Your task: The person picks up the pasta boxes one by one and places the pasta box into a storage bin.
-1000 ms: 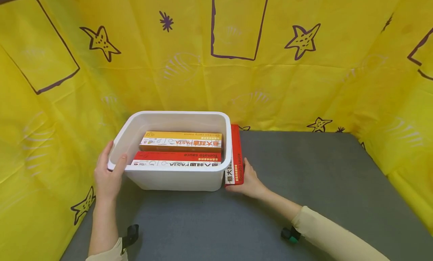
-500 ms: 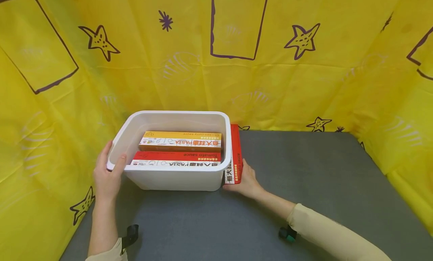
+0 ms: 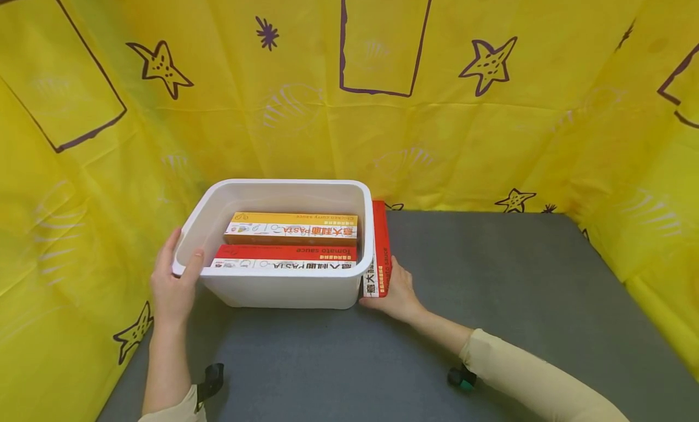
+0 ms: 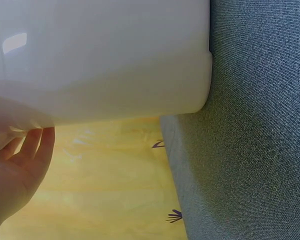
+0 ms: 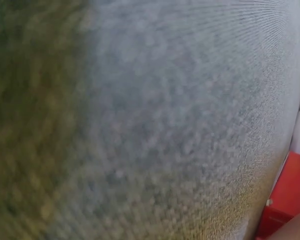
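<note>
A white plastic bin point(image 3: 284, 292) stands on the table. Its front left corner is gripped at the rim by my left hand point(image 3: 173, 291). In the left wrist view, the fingers of that left hand point(image 4: 25, 172) curl up under the rim of the bin point(image 4: 105, 65). Against the bin's right outer wall is a red tomato sauce pasta box point(image 3: 383, 252), standing on its narrow side. My right hand point(image 3: 397, 296) holds its near end. Only a red corner of this pasta box point(image 5: 289, 192) shows in the right wrist view.
Inside the bin lie a yellow chicken curry pasta box point(image 3: 292, 225) and, in front of it, another red tomato sauce pasta box point(image 3: 286, 253). Yellow patterned cloth point(image 3: 306, 136) walls in the dark grey table point(image 3: 491, 276) at the back and both sides.
My right hand and the red pasta box have shifted very slightly left, toward the bin. The left hand and the bin stay practically where they were.
</note>
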`<action>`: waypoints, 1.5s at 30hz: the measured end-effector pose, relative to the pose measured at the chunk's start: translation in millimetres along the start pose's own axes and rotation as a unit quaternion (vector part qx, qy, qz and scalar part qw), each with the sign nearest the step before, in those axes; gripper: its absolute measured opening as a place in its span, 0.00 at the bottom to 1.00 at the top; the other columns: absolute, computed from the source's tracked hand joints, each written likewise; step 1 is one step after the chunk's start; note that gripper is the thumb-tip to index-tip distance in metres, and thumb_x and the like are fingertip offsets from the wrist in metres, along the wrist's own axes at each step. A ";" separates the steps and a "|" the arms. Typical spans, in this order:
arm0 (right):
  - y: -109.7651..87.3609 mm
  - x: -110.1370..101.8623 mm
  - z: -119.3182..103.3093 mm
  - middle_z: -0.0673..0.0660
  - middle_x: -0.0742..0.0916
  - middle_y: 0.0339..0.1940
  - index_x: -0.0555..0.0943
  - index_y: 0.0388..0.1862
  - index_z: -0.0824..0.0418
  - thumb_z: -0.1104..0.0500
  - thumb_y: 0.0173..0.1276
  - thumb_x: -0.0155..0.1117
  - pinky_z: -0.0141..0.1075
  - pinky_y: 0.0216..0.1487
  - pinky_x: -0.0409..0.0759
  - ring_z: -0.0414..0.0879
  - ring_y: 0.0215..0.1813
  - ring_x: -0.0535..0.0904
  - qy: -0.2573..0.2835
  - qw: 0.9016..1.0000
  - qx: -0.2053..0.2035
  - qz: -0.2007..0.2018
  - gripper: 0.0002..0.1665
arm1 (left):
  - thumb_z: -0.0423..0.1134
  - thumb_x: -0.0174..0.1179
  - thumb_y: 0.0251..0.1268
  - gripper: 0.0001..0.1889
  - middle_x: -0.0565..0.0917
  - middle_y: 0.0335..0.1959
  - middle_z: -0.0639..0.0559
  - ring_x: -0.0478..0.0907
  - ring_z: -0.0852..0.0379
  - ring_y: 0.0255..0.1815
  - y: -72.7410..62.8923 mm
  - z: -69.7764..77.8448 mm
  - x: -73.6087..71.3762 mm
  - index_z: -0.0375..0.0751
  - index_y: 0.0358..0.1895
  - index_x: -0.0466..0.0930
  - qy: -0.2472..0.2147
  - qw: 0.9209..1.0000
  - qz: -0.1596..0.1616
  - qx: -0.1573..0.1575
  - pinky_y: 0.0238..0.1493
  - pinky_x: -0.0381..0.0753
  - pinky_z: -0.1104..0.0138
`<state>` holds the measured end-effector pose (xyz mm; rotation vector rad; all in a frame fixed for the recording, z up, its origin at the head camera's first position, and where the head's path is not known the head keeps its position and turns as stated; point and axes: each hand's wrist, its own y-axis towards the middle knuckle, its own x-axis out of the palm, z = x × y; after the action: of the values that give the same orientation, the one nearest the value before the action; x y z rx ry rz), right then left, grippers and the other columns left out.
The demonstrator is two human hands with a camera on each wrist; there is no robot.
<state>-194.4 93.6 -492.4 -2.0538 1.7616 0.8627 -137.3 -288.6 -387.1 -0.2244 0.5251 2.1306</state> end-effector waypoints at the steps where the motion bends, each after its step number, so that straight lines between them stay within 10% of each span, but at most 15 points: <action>1: 0.5 0.1 0.3 0.64 0.75 0.56 0.60 0.67 0.70 0.50 0.38 0.82 0.55 0.66 0.56 0.60 0.60 0.69 -0.002 1.000 -0.008 0.008 0.61 | 0.49 0.55 0.67 0.30 0.68 0.70 0.52 0.65 0.45 0.64 -0.3 0.2 0.1 0.59 0.73 0.64 0.000 1.000 0.000 0.000 0.65 0.63 0.43; 14: -4.3 -7.2 4.1 0.50 0.82 0.45 0.68 0.63 0.60 0.56 0.39 0.83 0.43 0.45 0.78 0.45 0.46 0.78 0.049 0.998 0.015 0.032 0.51 | 0.48 0.55 0.67 0.30 0.68 0.70 0.52 0.65 0.46 0.63 -0.3 -3.3 0.0 0.59 0.73 0.64 -0.002 1.000 0.003 0.005 0.66 0.63 0.43; 27: -16.6 -30.6 -8.1 0.58 0.75 0.64 0.56 0.75 0.57 0.50 0.47 0.79 0.51 0.57 0.74 0.52 0.59 0.72 0.087 0.988 0.122 0.027 0.60 | 0.48 0.55 0.68 0.30 0.68 0.70 0.52 0.65 0.46 0.63 -0.6 -3.3 -0.3 0.60 0.74 0.63 -0.002 1.000 0.001 0.000 0.65 0.64 0.43; 45: -20.4 -59.4 -12.7 0.59 0.74 0.65 0.61 0.74 0.54 0.55 0.54 0.75 0.48 0.55 0.76 0.53 0.62 0.69 0.159 0.974 0.125 0.098 0.50 | 0.49 0.55 0.68 0.30 0.68 0.70 0.52 0.65 0.46 0.63 -0.2 -1.0 0.1 0.61 0.73 0.63 -0.004 1.000 0.000 -0.006 0.65 0.64 0.43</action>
<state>-175.6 137.0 -449.2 -1.9578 2.1442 0.3433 -137.3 -288.8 -388.0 -0.2226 0.5082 2.1349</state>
